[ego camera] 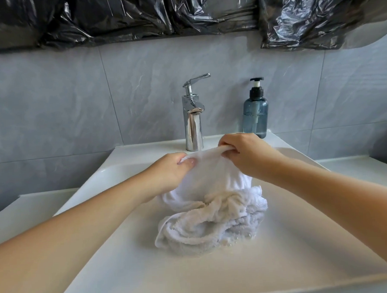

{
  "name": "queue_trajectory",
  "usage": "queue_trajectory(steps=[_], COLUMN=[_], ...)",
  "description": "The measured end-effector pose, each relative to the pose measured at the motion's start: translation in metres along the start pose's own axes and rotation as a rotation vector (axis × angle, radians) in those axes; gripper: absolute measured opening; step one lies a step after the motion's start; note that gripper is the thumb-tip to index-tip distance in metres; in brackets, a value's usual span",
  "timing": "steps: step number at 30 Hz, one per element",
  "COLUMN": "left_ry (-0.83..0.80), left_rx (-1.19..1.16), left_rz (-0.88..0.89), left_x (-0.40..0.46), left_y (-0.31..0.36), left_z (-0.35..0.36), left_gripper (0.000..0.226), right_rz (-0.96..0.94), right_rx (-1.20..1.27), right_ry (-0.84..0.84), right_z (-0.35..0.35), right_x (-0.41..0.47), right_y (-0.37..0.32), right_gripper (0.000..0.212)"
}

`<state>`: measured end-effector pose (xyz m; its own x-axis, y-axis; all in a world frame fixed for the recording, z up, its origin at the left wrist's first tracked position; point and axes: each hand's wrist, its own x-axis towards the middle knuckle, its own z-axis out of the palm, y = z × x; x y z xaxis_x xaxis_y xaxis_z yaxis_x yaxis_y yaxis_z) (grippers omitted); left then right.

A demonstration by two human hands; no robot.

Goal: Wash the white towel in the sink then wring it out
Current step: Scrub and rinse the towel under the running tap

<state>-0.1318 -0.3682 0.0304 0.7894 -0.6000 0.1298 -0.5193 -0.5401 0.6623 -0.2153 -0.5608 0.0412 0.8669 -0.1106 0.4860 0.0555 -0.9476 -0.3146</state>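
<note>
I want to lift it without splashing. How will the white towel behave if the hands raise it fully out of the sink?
The towel is probably floppy: it sags in folds below the left hand and right hand. It looks soaked, with bubbles at its lower edge in the sink, so likely heavy for its size and dripping.

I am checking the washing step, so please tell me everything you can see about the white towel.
The white towel looks like soft terry cloth, wet and heavily bunched. Its upper edge is lifted and stretched just in front of the chrome faucet, gripped by the left hand and the right hand. The rest hangs down and lies crumpled in folds on the floor of the white sink, where a little water with small bubbles shows at its lower edge. Nothing else touches it.
</note>
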Motion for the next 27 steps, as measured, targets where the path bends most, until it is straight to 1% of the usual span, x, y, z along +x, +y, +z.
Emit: queue_trajectory(steps=[2, 4, 6, 7, 8, 9, 11, 12, 13, 15, 16, 17, 18, 19, 21, 22, 24, 26, 27], left_ry=[0.023, 0.057, 0.106, 0.142, 0.165, 0.183, 0.147, 0.128, 0.106, -0.002, -0.098, -0.193, -0.273, -0.311, -0.318, -0.31, -0.273, -0.196, -0.151], left_rx=[-0.065, -0.159, -0.343, -0.461, -0.565, -0.656, -0.688, -0.583, -0.383, 0.127, 0.266, 0.322, 0.317, 0.299, 0.28, 0.299, 0.325, 0.248, 0.163], left_rz=[0.006, 0.015, -0.007, -0.033, -0.083, -0.129, -0.194, -0.197, -0.174, -0.151, -0.18, -0.226, -0.276, -0.296, -0.275, -0.243, -0.154, -0.085, -0.061], left_x=[0.001, -0.001, 0.0, 0.002, 0.004, 0.005, 0.004, 0.003, 0.003, -0.001, -0.004, -0.008, -0.012, -0.013, -0.013, -0.011, -0.009, -0.005, -0.004], left_y=[0.013, 0.033, 0.05, 0.055, 0.057, 0.058, 0.047, 0.038, 0.026, 0.008, 0.008, 0.01, 0.015, 0.022, 0.028, 0.028, 0.027, 0.022, 0.023], left_z=[-0.006, -0.015, -0.019, -0.019, -0.018, -0.016, -0.009, -0.006, -0.003, 0.001, 0.002, 0.003, 0.004, 0.003, 0.002, 0.001, 0.0, -0.003, -0.004], left_gripper=[0.034, 0.03, 0.029, 0.027, 0.024, 0.022, 0.018, 0.015, 0.013, 0.024, 0.03, 0.033, 0.034, 0.036, 0.037, 0.036, 0.026, 0.012, 0.01], right_rz=[0.158, 0.319, 0.409, 0.422, 0.408, 0.369, 0.26, 0.209, 0.193, 0.271, 0.32, 0.354, 0.369, 0.372, 0.39, 0.393, 0.35, 0.278, 0.252], right_rx=[0.177, 0.424, 0.591, 0.602, 0.55, 0.44, 0.176, 0.078, 0.014, -0.11, -0.178, -0.213, -0.204, -0.169, -0.06, -0.013, -0.026, -0.12, -0.153], right_ry=[0.041, 0.076, 0.106, 0.096, 0.079, 0.053, -0.036, -0.124, -0.264, -0.62, -0.757, -0.827, -0.842, -0.834, -0.821, -0.832, -0.863, -0.865, -0.847], right_z=[-0.007, -0.016, -0.029, -0.034, -0.038, -0.038, -0.029, -0.02, -0.01, 0.003, 0.002, 0.001, -0.001, -0.003, -0.006, -0.006, -0.005, -0.002, -0.001], right_x=[0.003, 0.011, 0.022, 0.026, 0.028, 0.026, 0.012, 0.004, -0.005, -0.017, -0.017, -0.017, -0.016, -0.014, -0.011, -0.01, -0.011, -0.012, -0.012], right_y=[-0.01, -0.021, -0.033, -0.037, -0.04, -0.041, -0.037, -0.032, -0.025, -0.017, -0.017, -0.017, -0.017, -0.016, -0.01, -0.009, -0.01, -0.013, -0.013], right_gripper=[0.017, 0.022, 0.02, 0.017, 0.013, 0.019, 0.038, 0.045, 0.05, 0.054, 0.055, 0.058, 0.059, 0.061, 0.069, 0.076, 0.087, 0.088, 0.082])
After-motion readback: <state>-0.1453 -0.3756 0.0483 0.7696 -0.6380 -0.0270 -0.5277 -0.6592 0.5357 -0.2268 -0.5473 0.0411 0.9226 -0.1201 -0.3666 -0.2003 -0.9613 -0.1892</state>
